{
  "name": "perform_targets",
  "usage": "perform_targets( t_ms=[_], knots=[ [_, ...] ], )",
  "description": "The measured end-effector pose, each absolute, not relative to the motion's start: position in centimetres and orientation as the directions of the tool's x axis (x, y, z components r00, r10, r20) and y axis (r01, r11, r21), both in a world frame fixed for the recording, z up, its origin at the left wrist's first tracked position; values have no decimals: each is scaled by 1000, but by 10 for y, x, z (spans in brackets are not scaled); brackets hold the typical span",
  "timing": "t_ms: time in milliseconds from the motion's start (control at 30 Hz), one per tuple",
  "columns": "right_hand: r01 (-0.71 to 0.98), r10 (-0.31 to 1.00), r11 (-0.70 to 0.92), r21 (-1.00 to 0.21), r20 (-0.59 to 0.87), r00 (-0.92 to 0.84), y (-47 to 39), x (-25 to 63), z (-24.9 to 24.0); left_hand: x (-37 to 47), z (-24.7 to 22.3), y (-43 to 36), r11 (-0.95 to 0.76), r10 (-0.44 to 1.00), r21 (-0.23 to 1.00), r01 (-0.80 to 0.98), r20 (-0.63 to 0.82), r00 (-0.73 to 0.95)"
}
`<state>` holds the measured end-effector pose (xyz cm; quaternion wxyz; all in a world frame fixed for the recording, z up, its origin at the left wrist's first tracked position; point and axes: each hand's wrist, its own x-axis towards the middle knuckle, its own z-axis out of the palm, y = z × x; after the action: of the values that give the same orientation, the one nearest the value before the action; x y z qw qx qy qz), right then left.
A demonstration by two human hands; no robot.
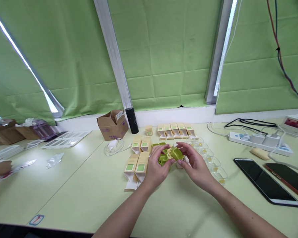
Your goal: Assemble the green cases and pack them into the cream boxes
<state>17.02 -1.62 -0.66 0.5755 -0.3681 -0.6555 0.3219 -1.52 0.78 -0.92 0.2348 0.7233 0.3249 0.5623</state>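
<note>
Both my hands meet over the table around a small green plastic cup-shaped piece [176,153]. My right hand [195,167] pinches it between thumb and fingers. My left hand [159,167] is curled at its other side, with the thumb against its lower edge. Several more green pieces [162,160] lie behind my left hand, partly hidden. To the left stand cream cartons with green squares [142,163], flaps open towards me. Clear plastic pieces with yellow spots [215,161] lie in a row beside my right hand.
More cartons [175,130] line the back. A brown cardboard box [113,125], black cylinder [131,120] and white cable [113,147] stand at left. Phones [267,181] and a power strip [259,142] lie at right. Another person's hand [1,168] is at far left.
</note>
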Motion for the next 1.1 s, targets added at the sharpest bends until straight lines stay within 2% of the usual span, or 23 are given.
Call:
perform_targets(
  t_ms=[100, 200, 333, 433, 533, 667, 800, 1100],
  knots=[
    [290, 800, 588, -755, 596, -69, -18, 171, -9, -16, -10, 10, -680, 733, 694, 238, 648, 206],
    [459, 682, 681, -571, 723, -112, -20, 172, -9, -17, -10, 11, -706, 708, 658, 262, 667, 232],
    [541, 583, 734, -412, 791, -189, -20, 174, -9, -18, -10, 10, -747, 663, 595, 297, 702, 261],
    [553, 565, 746, -372, 793, -229, -20, 175, -11, -19, -10, 9, -770, 636, 554, 318, 708, 307],
    [544, 570, 748, -380, 788, -232, -21, 176, -11, -20, -10, 9, -777, 626, 529, 340, 706, 331],
    [528, 571, 752, -394, 789, -225, -23, 175, -9, -20, -12, 10, -762, 641, 537, 362, 704, 305],
    [533, 514, 775, -339, 828, -222, -21, 172, -10, -19, -14, 10, -764, 634, 530, 368, 719, 283],
    [691, 430, 699, -185, 880, -200, -15, 170, -14, -14, -10, 2, -845, 486, 338, 414, 809, 331]
  ],
)
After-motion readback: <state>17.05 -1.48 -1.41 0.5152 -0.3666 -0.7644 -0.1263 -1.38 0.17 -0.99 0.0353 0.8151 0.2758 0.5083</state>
